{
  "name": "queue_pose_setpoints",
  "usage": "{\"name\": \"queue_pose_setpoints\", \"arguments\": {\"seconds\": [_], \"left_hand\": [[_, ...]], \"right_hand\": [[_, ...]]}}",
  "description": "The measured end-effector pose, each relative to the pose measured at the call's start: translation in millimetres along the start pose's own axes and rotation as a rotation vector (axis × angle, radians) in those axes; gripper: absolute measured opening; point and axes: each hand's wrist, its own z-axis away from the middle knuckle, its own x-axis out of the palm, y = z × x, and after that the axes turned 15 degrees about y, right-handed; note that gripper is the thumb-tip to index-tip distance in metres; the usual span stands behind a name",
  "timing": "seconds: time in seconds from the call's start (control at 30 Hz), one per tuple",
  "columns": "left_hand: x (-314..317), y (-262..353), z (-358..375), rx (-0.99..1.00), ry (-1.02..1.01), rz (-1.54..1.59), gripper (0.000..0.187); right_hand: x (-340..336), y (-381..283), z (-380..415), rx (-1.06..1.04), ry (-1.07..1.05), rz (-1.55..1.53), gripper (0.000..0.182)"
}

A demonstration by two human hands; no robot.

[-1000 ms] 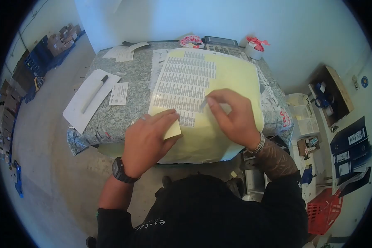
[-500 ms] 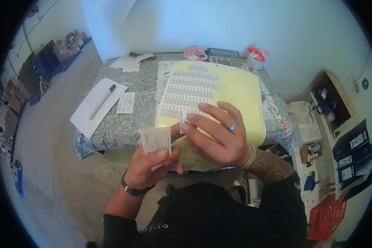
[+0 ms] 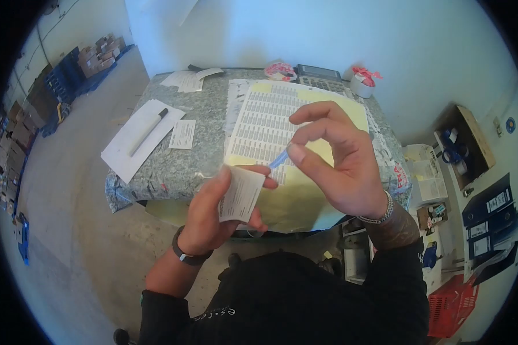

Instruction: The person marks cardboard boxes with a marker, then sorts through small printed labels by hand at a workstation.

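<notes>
My left hand grips a white printed card between thumb and fingers, the card tilted over the table's front edge. My right hand is raised to the right of it, thumb and index finger pinched on a narrow label strip that looks bluish. The strip's lower end lies right at my left fingertips. Behind both hands is a sheet of printed labels on yellow backing, partly covered by my right hand.
A second printed card lies left of the label sheet, beside white papers with a marker on top. Along the back are more cards, a calculator and a white pot. Shelves and a red basket stand right.
My right hand has lifted and moved right, drawing the label strip away from the card. My left hand has shifted right and turned the card.
</notes>
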Motion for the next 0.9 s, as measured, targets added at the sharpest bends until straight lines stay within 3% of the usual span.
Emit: {"name": "queue_pose_setpoints", "arguments": {"seconds": [0.13,0.27,0.33,0.77,0.9], "left_hand": [[5,2,-2,0.060,0.104,-0.036,0.053],[9,3,0,0.102,0.152,-0.115,0.053],[6,4,0,0.083,0.133,-0.144,0.047],[8,9,3,0.083,0.122,-0.169,0.043],[6,7,4,0.138,0.068,-0.194,0.030]], "right_hand": [[11,-13,8,0.072,-0.208,-0.020,0.010],[20,-11,9,0.093,-0.213,-0.073,0.011],[21,-6,5,-0.088,-0.214,0.124,0.011],[28,-4,5,-0.059,-0.221,0.126,0.010],[28,-3,4,-0.054,-0.220,0.118,0.008]]}}
